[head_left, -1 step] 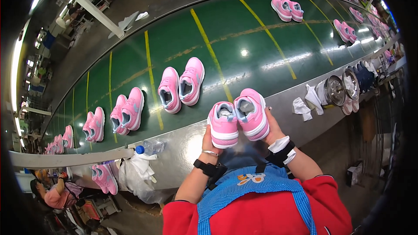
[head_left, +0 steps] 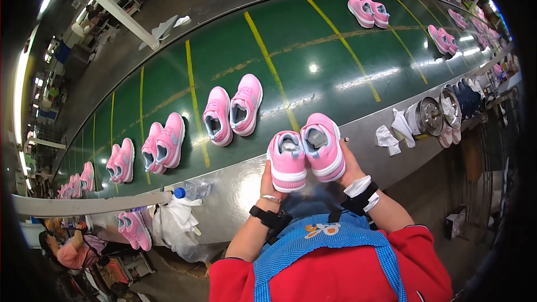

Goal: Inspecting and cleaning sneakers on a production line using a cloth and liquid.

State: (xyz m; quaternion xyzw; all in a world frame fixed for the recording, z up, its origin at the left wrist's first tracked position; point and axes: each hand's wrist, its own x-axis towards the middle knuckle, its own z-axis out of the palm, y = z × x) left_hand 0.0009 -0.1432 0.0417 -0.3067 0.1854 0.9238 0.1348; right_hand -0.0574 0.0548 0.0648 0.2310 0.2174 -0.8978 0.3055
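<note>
Two pink sneakers with white soles and pale blue linings are held side by side above the metal ledge, heels toward me. My left hand is closed round the outer side of the left sneaker. Along the outer side of the right sneaker, my right hand grips in the same way. The fingers are mostly hidden by the shoes. Grey stuffing shows inside both openings. Just beyond, another pair of pink sneakers stands on the green conveyor belt, toes pointing away.
More pink pairs stand leftward on the belt and at its far right. A blue-capped clear bottle lies on the ledge near a white rail. White cloths and a round metal dish are right. Another person sits lower left.
The held sneakers have tilted very slightly, so less of their patterned heel undersides shows. Both hands keep their grip, and the pairs on the belt look almost unmoved.
</note>
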